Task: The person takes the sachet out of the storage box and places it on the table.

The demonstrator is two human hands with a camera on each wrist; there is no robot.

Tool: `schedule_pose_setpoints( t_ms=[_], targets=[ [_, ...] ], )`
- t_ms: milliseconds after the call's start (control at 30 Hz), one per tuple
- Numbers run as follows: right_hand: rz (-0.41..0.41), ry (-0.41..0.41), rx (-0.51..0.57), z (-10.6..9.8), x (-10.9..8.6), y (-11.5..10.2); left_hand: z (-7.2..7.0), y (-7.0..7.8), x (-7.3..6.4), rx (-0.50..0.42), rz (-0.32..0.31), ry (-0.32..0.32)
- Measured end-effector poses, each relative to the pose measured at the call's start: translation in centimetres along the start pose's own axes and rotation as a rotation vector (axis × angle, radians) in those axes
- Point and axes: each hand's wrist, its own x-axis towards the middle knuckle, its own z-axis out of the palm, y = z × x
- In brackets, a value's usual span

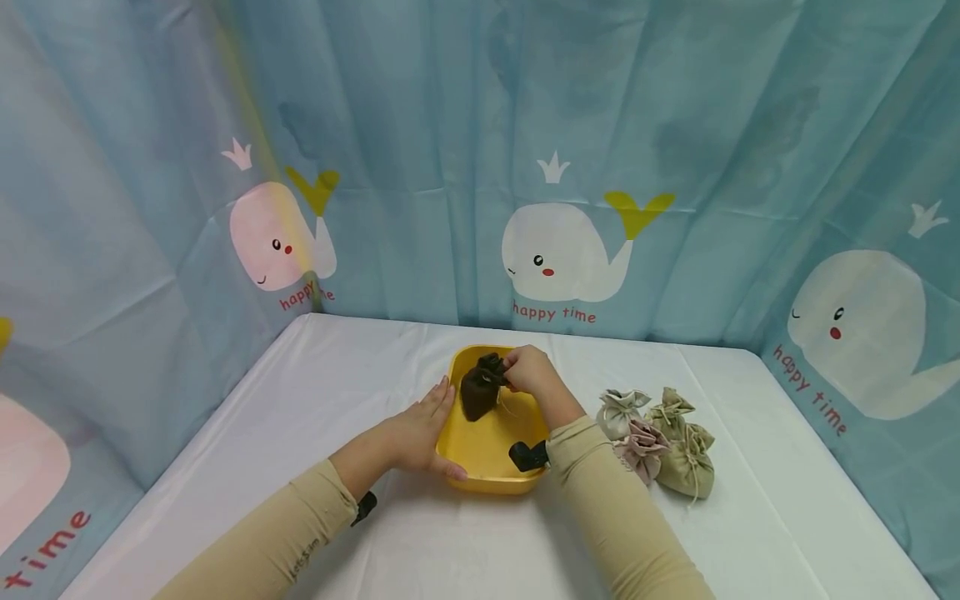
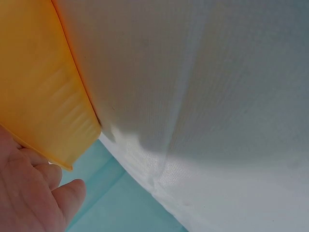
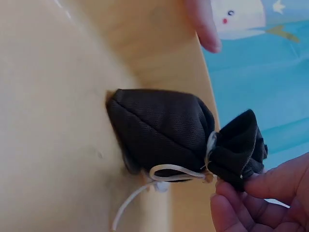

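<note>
A yellow plastic tub (image 1: 459,462) stands on the white-covered table. My right hand (image 1: 527,370) pinches the gathered top of a dark brown drawstring pouch (image 1: 480,390) inside the tub. In the right wrist view the pouch (image 3: 164,128) touches the tub's inner surface (image 3: 53,121), its pale cord trailing down, while my fingertips (image 3: 270,186) grip its ruffled top. My left hand (image 1: 422,432) rests flat against the tub's left wall, thumb at the front rim. The left wrist view shows the tub's outer wall (image 2: 38,92) beside my palm (image 2: 29,193).
Several pale drawstring pouches (image 1: 660,437), beige, pink and olive, lie clustered on the table (image 1: 300,417) right of the tub. A blue whale-print curtain (image 1: 480,150) encloses the table at the back and on both sides. The table's edges run close to the curtain.
</note>
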Motion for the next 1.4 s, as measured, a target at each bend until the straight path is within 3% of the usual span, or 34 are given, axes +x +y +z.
schedule_pose_setpoints(
  t_ms=[333, 600, 767, 967, 1233, 1400],
  targets=[
    [0.049, -0.036, -0.062, -1.8, 0.1, 0.5, -0.1, -0.1, -0.1, 0.012, 0.008, -0.001],
    [-0.067, -0.113, -0.19, -2.8, 0.3, 0.8, -0.5, 0.1, -0.2, -0.005, 0.004, -0.007],
    [-0.114, -0.051, -0.225, -2.5, 0.9, 1.1, -0.5, 0.1, -0.2, -0.003, -0.003, -0.015],
    [-0.087, 0.01, -0.195, -2.2, 0.7, 1.4, -0.2, 0.1, -0.1, -0.018, 0.002, -0.007],
    [-0.032, 0.091, -0.151, -3.3, -0.4, 1.8, 0.0, 0.0, -0.1, -0.029, -0.012, -0.003],
    [0.008, 0.051, -0.048, -3.7, -0.9, 2.0, 0.0, 0.0, 0.0, -0.015, -0.011, -0.006]
  ],
)
